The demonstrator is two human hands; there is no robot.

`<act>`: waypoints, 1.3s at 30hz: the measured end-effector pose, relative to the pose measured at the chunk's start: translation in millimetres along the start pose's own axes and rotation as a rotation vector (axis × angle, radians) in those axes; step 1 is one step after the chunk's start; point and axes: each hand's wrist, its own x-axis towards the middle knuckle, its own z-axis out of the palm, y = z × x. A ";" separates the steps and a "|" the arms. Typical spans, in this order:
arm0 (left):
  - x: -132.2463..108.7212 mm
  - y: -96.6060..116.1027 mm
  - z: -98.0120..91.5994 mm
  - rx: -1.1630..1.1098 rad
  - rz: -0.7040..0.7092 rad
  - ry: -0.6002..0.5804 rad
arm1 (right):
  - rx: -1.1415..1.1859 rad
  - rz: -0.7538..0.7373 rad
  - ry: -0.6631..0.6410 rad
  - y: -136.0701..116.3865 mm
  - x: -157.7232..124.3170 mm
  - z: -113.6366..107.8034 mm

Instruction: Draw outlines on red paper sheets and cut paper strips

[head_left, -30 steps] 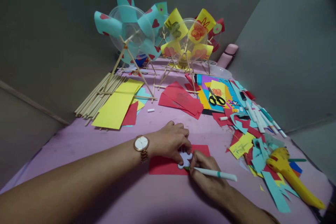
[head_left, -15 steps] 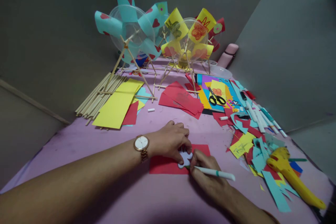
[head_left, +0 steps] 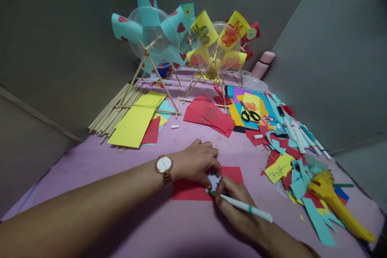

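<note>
A red sheet of paper [head_left: 190, 190] lies flat on the pink-covered table, with a small white flower-shaped paper cutout [head_left: 214, 180] on top. My left hand [head_left: 198, 163], wearing a wristwatch [head_left: 163, 164], has its fingers curled and its thumb and fingertips holding the cutout down. Closed in my right hand [head_left: 232, 197] is a white marker [head_left: 246, 204] with a green band. Its green tip rests at the cutout's lower edge. My fingers hide parts of the cutout.
Paper pinwheels [head_left: 151, 28] on stick stands line the back. Bundled sticks [head_left: 113, 119] and yellow paper [head_left: 137, 123] lie left; red sheets [head_left: 208, 115] and scissors [head_left: 250, 116] sit beyond my hands. To the right are paper scraps [head_left: 298, 181], markers [head_left: 298, 135] and a yellow glue gun [head_left: 338, 203].
My right hand has moved the marker tip slightly left along the cutout's lower edge, and the marker's rear end sits lower. My left hand stays on the cutout.
</note>
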 end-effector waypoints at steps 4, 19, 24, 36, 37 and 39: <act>0.1 0.2 -0.3 -0.009 0.004 0.001 | -0.034 -0.016 -0.041 -1.6 1.7 2.6; -1.5 2.2 -1.7 -0.036 -0.002 0.011 | -0.077 -0.071 -0.082 7.8 2.7 4.1; -1.5 2.3 -1.8 -0.034 0.000 0.007 | -0.090 -0.063 -0.082 10.0 1.9 3.7; -1.7 1.8 -2.8 -0.027 -0.002 -0.011 | -0.023 -0.029 -0.111 6.3 0.4 0.5; -1.6 1.8 -2.7 -0.025 -0.002 -0.011 | -0.025 -0.029 -0.113 7.1 0.3 0.0; -1.5 1.7 -2.2 -0.020 -0.003 -0.008 | -0.032 -0.026 -0.115 8.6 0.1 -1.0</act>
